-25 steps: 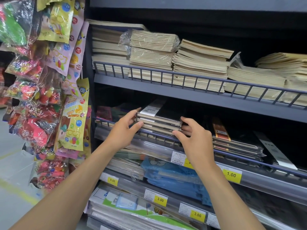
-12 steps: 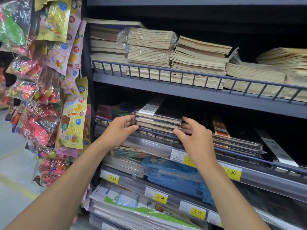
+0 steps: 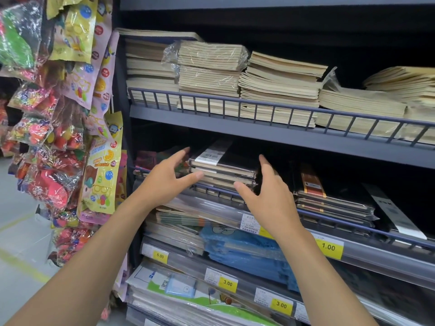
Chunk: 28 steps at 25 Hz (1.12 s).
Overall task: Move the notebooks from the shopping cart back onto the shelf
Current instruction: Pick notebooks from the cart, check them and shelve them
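A small stack of black-covered notebooks [image 3: 223, 168] lies on the middle shelf [image 3: 353, 222], behind its low wire rail. My left hand [image 3: 167, 180] is at the stack's left end, fingers spread, its thumb tip near the lower notebooks. My right hand [image 3: 266, 196] is at the stack's right end, fingers straight and spread, thumb close to the bottom corner. Neither hand grips the stack. The shopping cart is out of view.
Another stack of dark wrapped notebooks [image 3: 334, 201] lies to the right on the same shelf. Beige notebook piles [image 3: 277, 85] fill the upper shelf. Blue pads [image 3: 247, 250] and price tags sit below. Hanging toy and candy bags [image 3: 58, 125] crowd the left side.
Both hands have let go of the notebook stack and opened, drawing slightly away from its ends. The stack stays on the shelf.
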### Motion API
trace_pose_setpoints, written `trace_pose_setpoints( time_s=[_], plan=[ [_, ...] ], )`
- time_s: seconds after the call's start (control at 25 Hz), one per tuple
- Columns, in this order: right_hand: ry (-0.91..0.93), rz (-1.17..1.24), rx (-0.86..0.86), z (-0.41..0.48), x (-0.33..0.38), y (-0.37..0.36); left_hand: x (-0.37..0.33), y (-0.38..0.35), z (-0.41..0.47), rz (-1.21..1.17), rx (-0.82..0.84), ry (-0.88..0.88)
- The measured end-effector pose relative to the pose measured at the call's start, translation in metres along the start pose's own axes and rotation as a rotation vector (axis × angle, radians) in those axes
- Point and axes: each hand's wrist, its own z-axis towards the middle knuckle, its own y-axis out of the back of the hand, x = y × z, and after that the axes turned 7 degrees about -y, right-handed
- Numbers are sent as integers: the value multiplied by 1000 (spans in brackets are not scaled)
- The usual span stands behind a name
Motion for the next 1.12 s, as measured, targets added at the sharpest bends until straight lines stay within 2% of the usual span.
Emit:
trace_pose_setpoints(
  time_s=[0.16,0.36,0.52,0.8,0.96,1.12],
  plan=[
    [21,-174,44,7,4,-3,6,2,17,-1,154,-47],
    [-11,-223,20,10,2,-1,9,2,26,0,173,-62],
    [-13,-233,43,10,2,0,8,2,24,-129,225,-36],
    [-29,-287,-39,5,5,-9,11,1,20,-153,197,-75],
    [-100,-263,-41,4,5,-11,-3,-3,14,-224,182,23],
    [-62,-317,-59,-2,8,-17,-10,-26,8,-96,68,117]
  ],
)
